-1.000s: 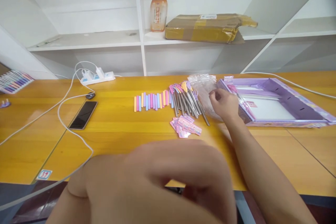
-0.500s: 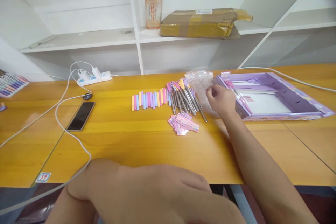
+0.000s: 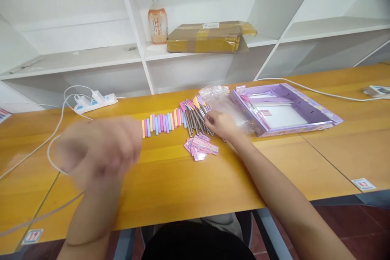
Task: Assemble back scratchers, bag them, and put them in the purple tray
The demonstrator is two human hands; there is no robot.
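R hand (image 3: 217, 122): fingers curled, thumb and forefinger close together, a narrow grip at the R edge of the bundle of metal rods (image 3: 197, 119). Contact w/ the end rods looks likely; whether one is held I can't make out, as the fingers hide it. L hand (image 3: 102, 150): raised over the worktop (image 3: 189, 195), partly to L of the row of coloured sticks (image 3: 161, 124). Fingers seemingly bent but too blurred to confirm; contents of that grip, if any, unverified.

Step in hand, my assessment: R hand at work on the rod pile, L hand not engaged there. Next move calls for, in my view, singling out one rod w/ the fingertips; pcs overlap at mixed angles, so neighbours could drag along.

Layout around grip: rods lie nr mid-worktop, pink, yellow and purple heads toward the shelving, bare metal ends toward the person. Sticks adj. on L, side by side, some offset. Printed pink cards (image 3: 202, 145) nearer the person, loosely overlapping. Clear plastic bags (image 3: 227, 105) btwn rods and purple tray (image 3: 300, 129). Inside tray: white panel (image 3: 283, 113); clear sleeve (image 3: 256, 111) w/ pink pc along L wall.

Outer: power strip (image 3: 106, 102) L rear; shelf (image 3: 257, 40) carries bottle (image 3: 157, 26) and taped carton (image 3: 202, 40).
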